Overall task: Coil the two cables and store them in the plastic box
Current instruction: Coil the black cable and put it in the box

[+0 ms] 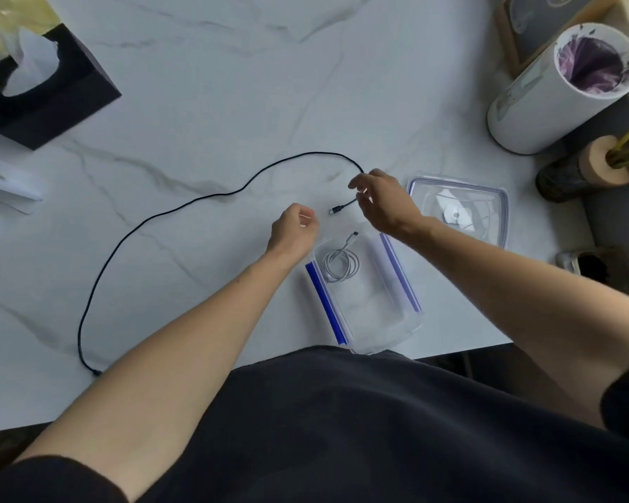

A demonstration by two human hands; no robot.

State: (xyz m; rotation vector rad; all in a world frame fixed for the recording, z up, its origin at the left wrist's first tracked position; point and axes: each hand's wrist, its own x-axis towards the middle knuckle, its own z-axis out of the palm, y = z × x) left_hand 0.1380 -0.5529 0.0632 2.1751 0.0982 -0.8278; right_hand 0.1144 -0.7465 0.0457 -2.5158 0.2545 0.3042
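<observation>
A long black cable lies stretched in a wide curve across the marble table, its far plug near the front edge at the left. My right hand pinches the other end, and the short tail with its plug sticks out to the left. Just left of that plug, my left hand is loosely curled and holds nothing. A white cable sits coiled inside the clear plastic box, which has blue clips on its long sides and stands below my hands.
The box's clear lid lies flat right of my right hand. A white cylindrical bin with a purple liner stands at the back right. A black tissue box sits at the back left. White papers lie at the left edge.
</observation>
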